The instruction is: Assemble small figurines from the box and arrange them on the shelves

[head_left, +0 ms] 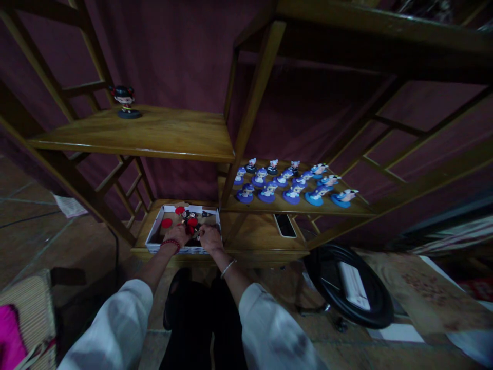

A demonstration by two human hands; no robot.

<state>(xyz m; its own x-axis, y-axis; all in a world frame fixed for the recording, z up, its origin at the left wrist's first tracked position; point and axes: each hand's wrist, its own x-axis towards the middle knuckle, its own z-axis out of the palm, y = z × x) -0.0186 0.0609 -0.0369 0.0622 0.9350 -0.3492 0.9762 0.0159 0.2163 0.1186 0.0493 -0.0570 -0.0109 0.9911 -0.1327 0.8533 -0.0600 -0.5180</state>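
Both my hands are down inside a shallow white cardboard box (pixel 154 231) on the lower shelf. Small figurines with black and red parts lie in it, along with round red pieces (pixel 166 223). My left hand (pixel 178 235), with a red bead bracelet at the wrist, is closed against a small red-and-black figurine (pixel 191 224). Beside it, my right hand (pixel 210 238) has its fingers curled together near the box's right side. What those fingers hold is too small and dark to make out. A dark figurine (pixel 206 214) lies toward the box's back right.
A black-haired figurine (pixel 126 102) stands on the upper left shelf (pixel 173 131). Several purple, blue and dark-based figurines (pixel 268 191) stand in rows on the right shelf. Below them lies a phone (pixel 285 226). A black round stool (pixel 346 288) holds a white box (pixel 353 285).
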